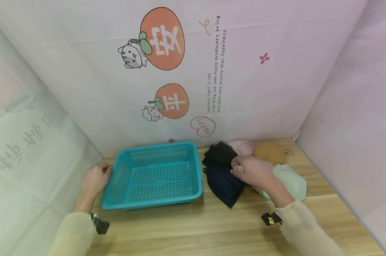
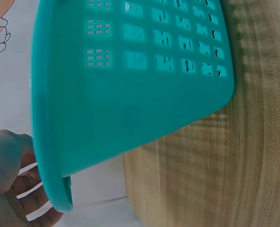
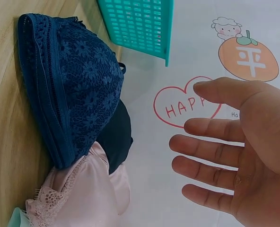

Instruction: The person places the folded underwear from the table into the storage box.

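Note:
A turquoise plastic basket (image 1: 154, 202) with slotted sides stands on the wooden table. My left hand (image 1: 95, 177) grips its left rim; up close in the left wrist view, the fingers (image 2: 33, 201) reach behind the rim. On the right, my right hand (image 1: 255, 172) hovers over a group of bras, its fingers spread and nothing in them. Nearest to it lies a navy lace bra (image 1: 225, 185), folded cup in cup, with a black bra (image 1: 220, 154) behind. The right wrist view shows a pale pink satin bra (image 3: 88, 184) beside the navy one.
A mustard bra (image 1: 271, 153) lies at the back right, and a mint-green bra (image 1: 290, 181) in front of it. White printed cloth (image 1: 237, 89) hangs behind the table and along both sides. Bare wood (image 1: 186, 231) shows in front of the basket.

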The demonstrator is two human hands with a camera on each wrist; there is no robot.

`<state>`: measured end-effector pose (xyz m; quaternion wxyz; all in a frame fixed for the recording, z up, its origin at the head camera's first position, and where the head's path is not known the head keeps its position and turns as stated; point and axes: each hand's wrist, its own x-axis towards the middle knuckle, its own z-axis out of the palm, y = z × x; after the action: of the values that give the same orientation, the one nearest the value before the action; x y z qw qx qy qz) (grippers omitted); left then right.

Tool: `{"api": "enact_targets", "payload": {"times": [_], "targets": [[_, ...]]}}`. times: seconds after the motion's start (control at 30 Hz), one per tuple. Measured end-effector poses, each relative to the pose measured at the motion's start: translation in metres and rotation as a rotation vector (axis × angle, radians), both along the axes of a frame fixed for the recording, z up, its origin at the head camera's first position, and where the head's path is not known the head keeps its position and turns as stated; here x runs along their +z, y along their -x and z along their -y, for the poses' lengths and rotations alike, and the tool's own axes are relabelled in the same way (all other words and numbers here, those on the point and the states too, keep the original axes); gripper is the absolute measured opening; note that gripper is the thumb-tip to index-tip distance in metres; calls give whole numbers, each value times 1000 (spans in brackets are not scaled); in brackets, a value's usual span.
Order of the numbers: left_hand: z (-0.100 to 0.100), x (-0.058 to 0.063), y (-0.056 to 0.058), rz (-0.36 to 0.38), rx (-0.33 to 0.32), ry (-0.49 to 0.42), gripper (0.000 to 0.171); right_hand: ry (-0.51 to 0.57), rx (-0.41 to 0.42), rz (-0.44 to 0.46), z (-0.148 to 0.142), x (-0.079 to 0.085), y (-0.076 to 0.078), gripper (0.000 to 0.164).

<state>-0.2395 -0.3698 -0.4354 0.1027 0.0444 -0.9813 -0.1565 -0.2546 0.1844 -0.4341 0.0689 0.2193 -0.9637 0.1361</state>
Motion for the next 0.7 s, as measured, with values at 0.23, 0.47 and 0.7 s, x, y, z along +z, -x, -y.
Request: {"api": "enact_targets", "payload": {"times": [0.23, 0.47, 0.7], "targets": [[3, -3, 1, 43, 26, -10, 34, -8, 7, 3, 1, 0, -2, 37], [4, -8, -3, 72, 39, -17, 36, -21, 17, -1, 2, -3, -3, 35], [6, -9, -4, 83, 42, -34, 36, -36, 21, -51, 3, -7, -2, 27]]}}
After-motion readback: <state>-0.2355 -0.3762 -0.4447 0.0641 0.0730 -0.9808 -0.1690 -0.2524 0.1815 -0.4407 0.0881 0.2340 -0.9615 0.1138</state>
